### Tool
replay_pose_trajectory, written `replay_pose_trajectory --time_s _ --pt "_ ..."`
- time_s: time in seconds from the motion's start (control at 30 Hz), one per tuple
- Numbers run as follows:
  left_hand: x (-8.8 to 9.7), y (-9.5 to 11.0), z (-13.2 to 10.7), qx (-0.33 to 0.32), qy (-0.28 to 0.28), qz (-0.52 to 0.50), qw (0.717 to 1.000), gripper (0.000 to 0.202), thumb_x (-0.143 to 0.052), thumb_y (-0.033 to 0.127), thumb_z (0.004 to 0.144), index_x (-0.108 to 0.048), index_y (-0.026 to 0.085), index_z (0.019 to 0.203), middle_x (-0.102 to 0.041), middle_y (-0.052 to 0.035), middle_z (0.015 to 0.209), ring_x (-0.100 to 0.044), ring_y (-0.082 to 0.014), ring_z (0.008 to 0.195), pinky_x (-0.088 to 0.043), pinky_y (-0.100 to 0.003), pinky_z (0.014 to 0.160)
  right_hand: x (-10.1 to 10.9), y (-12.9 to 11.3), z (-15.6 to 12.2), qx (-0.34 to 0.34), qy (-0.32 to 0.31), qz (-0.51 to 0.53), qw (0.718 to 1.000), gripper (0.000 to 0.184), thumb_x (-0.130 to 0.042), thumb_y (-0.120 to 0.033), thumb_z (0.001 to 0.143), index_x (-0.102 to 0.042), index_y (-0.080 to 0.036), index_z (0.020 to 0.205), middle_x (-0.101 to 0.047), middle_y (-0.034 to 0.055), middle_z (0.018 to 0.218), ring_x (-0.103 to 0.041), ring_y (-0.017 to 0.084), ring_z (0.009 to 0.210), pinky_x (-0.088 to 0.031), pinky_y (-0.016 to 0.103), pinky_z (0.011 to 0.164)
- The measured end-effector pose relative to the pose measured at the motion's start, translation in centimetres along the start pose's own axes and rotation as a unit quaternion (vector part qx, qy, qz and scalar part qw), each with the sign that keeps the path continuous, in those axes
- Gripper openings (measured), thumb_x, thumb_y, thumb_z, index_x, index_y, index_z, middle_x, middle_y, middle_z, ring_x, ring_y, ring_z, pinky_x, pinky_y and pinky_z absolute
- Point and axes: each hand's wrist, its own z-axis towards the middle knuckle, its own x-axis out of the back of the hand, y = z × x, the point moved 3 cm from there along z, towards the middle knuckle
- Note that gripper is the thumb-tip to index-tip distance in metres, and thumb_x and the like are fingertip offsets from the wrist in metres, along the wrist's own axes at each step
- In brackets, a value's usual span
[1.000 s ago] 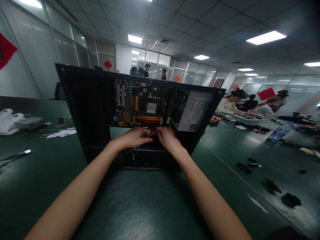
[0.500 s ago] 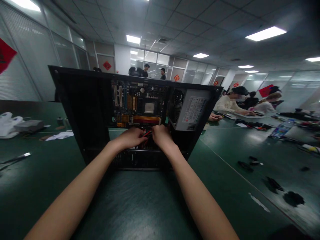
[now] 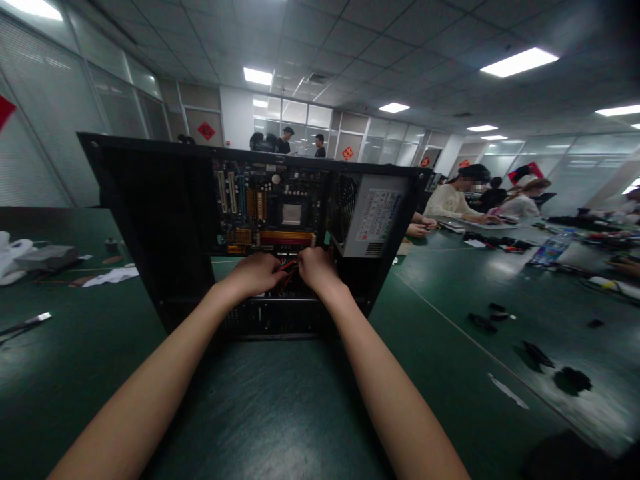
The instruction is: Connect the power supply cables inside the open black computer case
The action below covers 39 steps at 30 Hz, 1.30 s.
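Observation:
A black computer case (image 3: 150,150) stands with its side uncovered towards me. Inside are a motherboard (image 3: 270,190) with a bare square processor (image 3: 292,214) and, at the right, a silver power supply (image 3: 377,217). Just below the memory slots (image 3: 287,238), both hands reach into the case. My left hand (image 3: 257,275) is closed with its fingers pinched on a bundle of red and black cables (image 3: 287,272). My right hand (image 3: 318,268) is closed beside it at the same bundle; its fingertips are turned away, and what they hold is hidden.
Left on the green table (image 3: 240,413) lie a grey box (image 3: 49,258), white paper (image 3: 111,276) and a metal-tipped tool (image 3: 30,323). At right are small black parts (image 3: 573,380), a plastic bottle (image 3: 550,248) and cables. Other people (image 3: 455,197) work at the far right.
The view has shifted slightly, so the case and table items sit a little further left. Both hands stay at the cables, with only small finger movement.

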Motion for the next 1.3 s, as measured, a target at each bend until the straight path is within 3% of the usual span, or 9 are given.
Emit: replay_pose_trajectory --time_s 0.17,0.5,0.67,0.93,1.13,1.3 --pt "0.0 -0.1 0.1 0.008 0.019 0.020 1.000 0.033 -0.052 0.047 0.087 -0.073 0.022 0.081 -0.072 -0.0083 0.078 -0.063 -0.0228 0.069 -0.035 -0.030 0.058 -0.3 0.3 0.2 -0.011 0.002 0.015 1.000 0.028 -0.049 -0.025 0.094 -0.074 -0.018 0.104 -0.074 0.0152 0.103 -0.070 0.025 0.097 -0.050 0.033 0.086" --pt "0.2 0.0 0.0 0.023 0.040 0.047 0.998 0.040 -0.050 0.054 0.086 -0.074 0.023 0.078 -0.071 -0.0086 0.074 -0.064 -0.0254 0.071 -0.038 -0.032 0.061 -0.4 1.0 0.9 -0.046 -0.015 0.020 0.999 0.031 -0.052 -0.036 0.093 -0.077 -0.020 0.101 -0.075 0.0130 0.103 -0.070 0.024 0.099 -0.050 0.031 0.084" --pt "0.7 0.1 -0.4 0.018 0.060 0.044 0.997 0.048 -0.046 0.060 0.088 -0.073 0.022 0.076 -0.072 -0.0090 0.079 -0.065 -0.0264 0.076 -0.040 -0.032 0.062 -0.3 1.0 0.7 -0.057 -0.015 0.035 0.998 0.030 -0.052 -0.038 0.093 -0.077 -0.022 0.100 -0.076 0.0106 0.102 -0.070 0.022 0.095 -0.050 0.028 0.076" --pt "0.9 -0.5 -0.6 0.020 0.141 0.018 0.990 0.036 -0.045 0.037 0.094 -0.067 0.022 0.119 -0.072 -0.0089 0.115 -0.066 -0.0275 0.103 -0.047 -0.035 0.083 -0.6 1.1 0.6 -0.048 -0.002 0.031 0.998 0.030 -0.051 -0.039 0.094 -0.077 -0.023 0.097 -0.076 0.0094 0.099 -0.070 0.021 0.094 -0.049 0.027 0.075" --pt "0.6 -0.4 -0.4 -0.001 0.127 0.014 0.992 0.033 -0.046 0.032 0.094 -0.072 0.026 0.114 -0.074 -0.0062 0.113 -0.067 -0.0243 0.103 -0.048 -0.032 0.084 -0.8 1.1 0.7 -0.052 -0.002 0.034 0.998 0.029 -0.052 -0.037 0.094 -0.077 -0.024 0.099 -0.076 0.0087 0.101 -0.070 0.021 0.094 -0.049 0.026 0.074" --pt "0.7 -0.6 -0.6 0.022 0.143 0.038 0.989 0.035 -0.045 0.033 0.094 -0.074 0.026 0.111 -0.074 -0.0080 0.111 -0.068 -0.0268 0.100 -0.049 -0.034 0.080 -0.9 1.2 0.8 -0.048 0.001 0.034 0.998 0.029 -0.053 -0.038 0.093 -0.077 -0.023 0.099 -0.077 0.0090 0.100 -0.070 0.021 0.095 -0.048 0.026 0.073"
